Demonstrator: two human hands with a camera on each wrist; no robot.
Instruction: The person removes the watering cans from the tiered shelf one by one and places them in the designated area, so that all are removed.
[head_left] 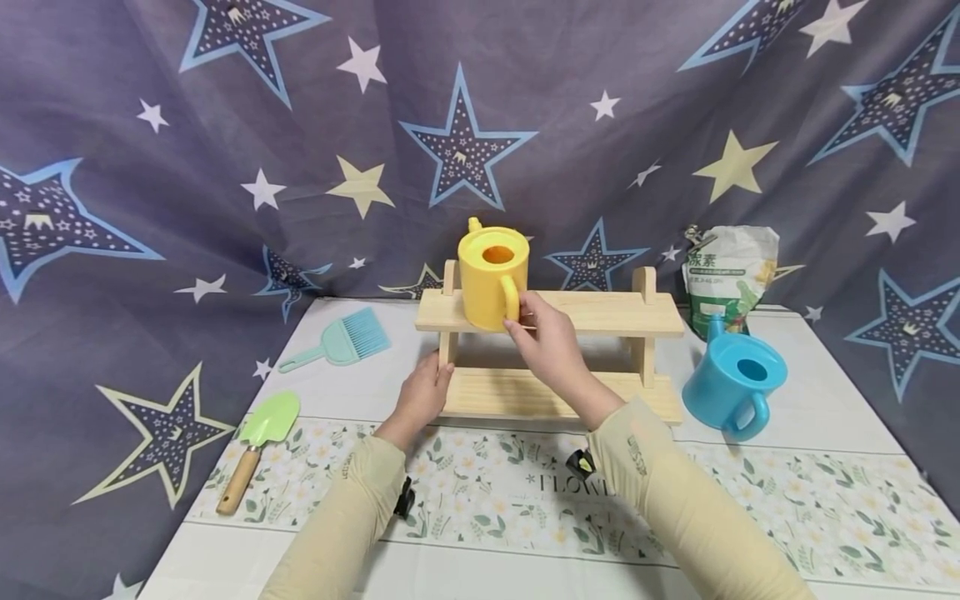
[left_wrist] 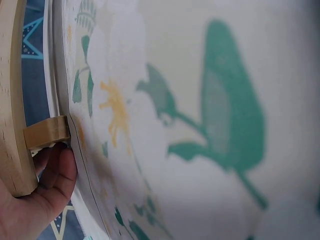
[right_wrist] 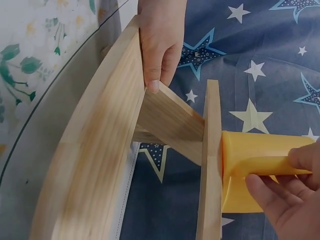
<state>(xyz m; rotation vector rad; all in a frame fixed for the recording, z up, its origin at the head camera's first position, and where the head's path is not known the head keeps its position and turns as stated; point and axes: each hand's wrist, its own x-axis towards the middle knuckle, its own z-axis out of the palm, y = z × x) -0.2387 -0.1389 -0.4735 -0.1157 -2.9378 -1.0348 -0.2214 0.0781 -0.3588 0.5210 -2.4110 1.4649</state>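
A yellow watering can [head_left: 482,287] stands upright on the left part of the upper board of a two-tier wooden shelf [head_left: 600,313]. Its handle faces the person, and my right hand [head_left: 553,346] grips that handle. In the right wrist view, the yellow can [right_wrist: 245,150] meets the upper board with its base, the right hand's fingers curled about the handle. My left hand [head_left: 422,393] holds the shelf's left end by the lower board. The left wrist view has the left hand's fingers [left_wrist: 59,172] around the wood beside the upright; part of the thumb is hidden there.
To the right stands a blue watering can [head_left: 731,379], with a clipped white-and-green bag [head_left: 723,275] behind it. A teal brush [head_left: 341,342] and a green trowel with a wooden handle [head_left: 258,437] lie left of the shelf. A star-patterned curtain [head_left: 570,100] hangs behind the table.
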